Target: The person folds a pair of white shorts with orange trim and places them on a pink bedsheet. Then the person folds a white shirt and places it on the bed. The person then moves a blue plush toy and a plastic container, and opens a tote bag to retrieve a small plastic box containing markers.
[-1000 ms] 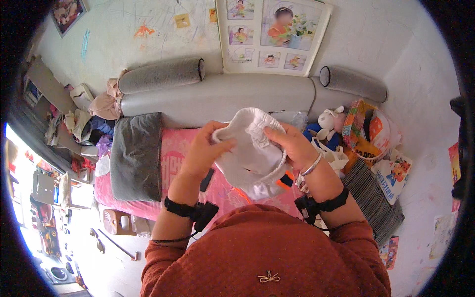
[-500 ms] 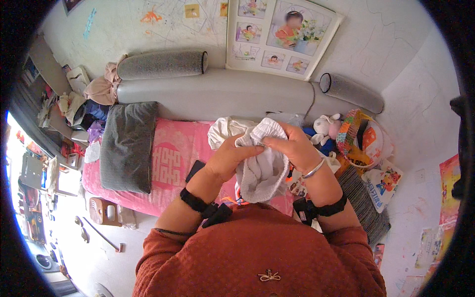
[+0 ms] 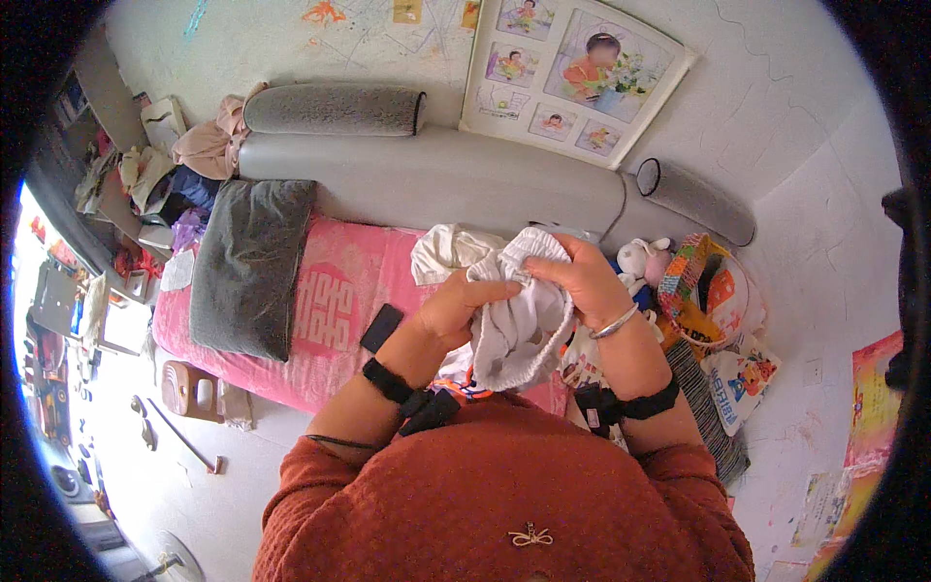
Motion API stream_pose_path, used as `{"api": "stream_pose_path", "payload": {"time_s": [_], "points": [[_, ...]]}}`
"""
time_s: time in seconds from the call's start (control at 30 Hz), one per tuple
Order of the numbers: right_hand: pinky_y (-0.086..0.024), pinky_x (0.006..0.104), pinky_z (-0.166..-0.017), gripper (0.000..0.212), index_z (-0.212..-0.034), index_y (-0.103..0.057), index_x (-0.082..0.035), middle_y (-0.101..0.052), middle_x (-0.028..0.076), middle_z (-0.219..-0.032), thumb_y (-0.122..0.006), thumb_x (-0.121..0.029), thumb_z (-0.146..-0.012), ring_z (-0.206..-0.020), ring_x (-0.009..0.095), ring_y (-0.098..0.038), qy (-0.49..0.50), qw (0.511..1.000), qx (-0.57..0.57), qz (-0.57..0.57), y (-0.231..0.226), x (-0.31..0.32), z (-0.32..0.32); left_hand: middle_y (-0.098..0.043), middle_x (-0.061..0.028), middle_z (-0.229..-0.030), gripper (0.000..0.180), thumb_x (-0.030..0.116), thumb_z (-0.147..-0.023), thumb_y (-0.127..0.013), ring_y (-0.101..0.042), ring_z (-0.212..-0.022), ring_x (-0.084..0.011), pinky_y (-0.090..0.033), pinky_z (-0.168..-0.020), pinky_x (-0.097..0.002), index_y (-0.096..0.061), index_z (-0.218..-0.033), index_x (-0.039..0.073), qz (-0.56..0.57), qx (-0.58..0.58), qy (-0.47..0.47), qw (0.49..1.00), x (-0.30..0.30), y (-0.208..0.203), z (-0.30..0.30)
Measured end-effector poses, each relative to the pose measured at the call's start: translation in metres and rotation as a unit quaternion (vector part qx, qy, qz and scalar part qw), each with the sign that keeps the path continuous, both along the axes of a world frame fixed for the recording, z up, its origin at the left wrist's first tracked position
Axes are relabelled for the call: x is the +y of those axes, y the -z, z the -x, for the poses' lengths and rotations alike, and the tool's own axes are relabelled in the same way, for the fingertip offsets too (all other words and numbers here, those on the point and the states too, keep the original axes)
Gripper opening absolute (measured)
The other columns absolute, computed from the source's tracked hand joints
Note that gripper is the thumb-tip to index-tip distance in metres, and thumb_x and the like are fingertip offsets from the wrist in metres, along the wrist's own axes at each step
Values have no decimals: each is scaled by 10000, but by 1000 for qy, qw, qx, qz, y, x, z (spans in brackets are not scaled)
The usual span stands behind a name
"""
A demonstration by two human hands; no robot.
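Two bare hands share one soft white cloth garment with a gathered, ribbed edge (image 3: 519,339), held up in front of the person's chest, above a pink patterned sheet (image 3: 373,262). The left hand (image 3: 452,310) is closed on the garment's left side, its thumb pointing inward across the fabric; most of its fingers are hidden. The right hand (image 3: 587,281) pinches the upper right part of the ribbed edge, thumb in front and fingers mostly out of sight behind it. The thumbs are near each other, and the lower part of the garment hangs in a loose, rounded pouch.

Just beyond the left hand, a crumpled off-white cloth (image 3: 448,252) lies on the sheet, partly behind the garment. A flat black rectangular object (image 3: 382,328) lies near the left forearm, and farther left rests a dark grey rectangular pillow (image 3: 250,270). Orange cord (image 3: 472,390) shows below the garment, close to the person's rust-red knitted top (image 3: 504,485). To the right of the right hand sit a white-and-pink plush toy (image 3: 640,258) and a multicoloured woven basket (image 3: 682,274). A long grey backrest (image 3: 427,173) runs behind the sheet.
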State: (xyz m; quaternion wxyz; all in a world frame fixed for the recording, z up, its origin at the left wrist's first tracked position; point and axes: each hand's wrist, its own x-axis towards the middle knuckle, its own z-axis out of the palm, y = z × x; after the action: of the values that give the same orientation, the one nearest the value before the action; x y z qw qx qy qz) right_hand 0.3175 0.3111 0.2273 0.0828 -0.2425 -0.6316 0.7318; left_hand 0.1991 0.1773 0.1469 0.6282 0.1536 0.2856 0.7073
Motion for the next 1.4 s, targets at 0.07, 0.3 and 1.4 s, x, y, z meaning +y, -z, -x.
{"api": "stream_pose_path", "payload": {"time_s": [0.07, 0.3, 1.4], "points": [[-506, 278, -750, 303, -1081, -624, 25, -663, 61, -960, -675, -110, -815, -828, 136, -624, -12, 1000, 13, 9, 0, -2, 1, -670, -97, -1024, 330, 41, -829, -645, -670, -886, -232, -547, -796, -384, -590, -1153, 20, -18, -11, -7, 1000, -2, 0, 0], [-497, 259, -759, 299, -1087, -613, 22, -661, 48, -964, -675, -106, -824, -842, 123, -623, -31, 999, 20, -28, 3, -2, 5, -669, -90, -1023, 315, 40, -834, -645, -667, -896, -223, -544, -803, -366, -593, -1143, 17, -10, -6, -14, 1000, -5, 4, 2], [-486, 259, -741, 272, -1082, -634, 12, -656, 39, -961, -637, -111, -839, -825, 99, -594, -7, 997, 17, -72, 12, -6, 13, -651, -115, -1091, 360, 30, -845, -621, -663, -938, -249, -546, -835, -394, -551, -1198, 13, -19, -12, -53, 998, -4, 9, -1]]}}
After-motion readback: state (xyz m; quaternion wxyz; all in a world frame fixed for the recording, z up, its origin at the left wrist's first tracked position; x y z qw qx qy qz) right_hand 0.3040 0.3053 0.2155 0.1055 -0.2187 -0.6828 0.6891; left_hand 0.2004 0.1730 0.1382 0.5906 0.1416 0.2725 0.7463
